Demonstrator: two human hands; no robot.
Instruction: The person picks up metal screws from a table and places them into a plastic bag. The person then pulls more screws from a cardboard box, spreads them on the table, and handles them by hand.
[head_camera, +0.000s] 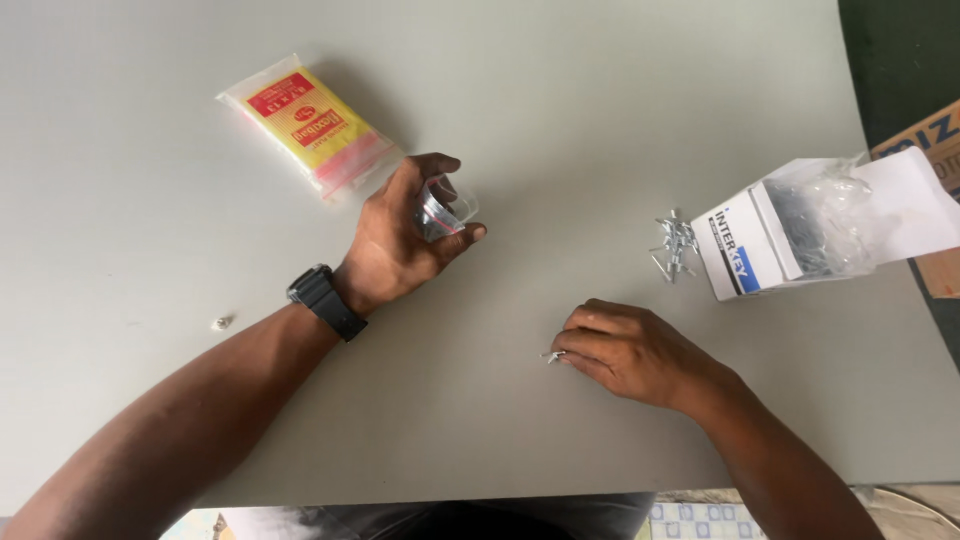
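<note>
My left hand (405, 235), with a black watch on the wrist, holds a small clear plastic bag (445, 208) that has small metal pieces inside. My right hand (625, 350) rests low on the grey table (560, 100), its fingertips closed on small metal rivets (552, 356). A loose pile of rivets (675, 245) lies to the right, beside a white open box (760, 240) with a clear plastic liner (830, 215) full of more rivets.
A yellow and red packet of small bags (310, 125) lies at the upper left, just beyond my left hand. A tiny white object (221, 322) sits near my left forearm. A cardboard box edge (930, 150) shows at the far right.
</note>
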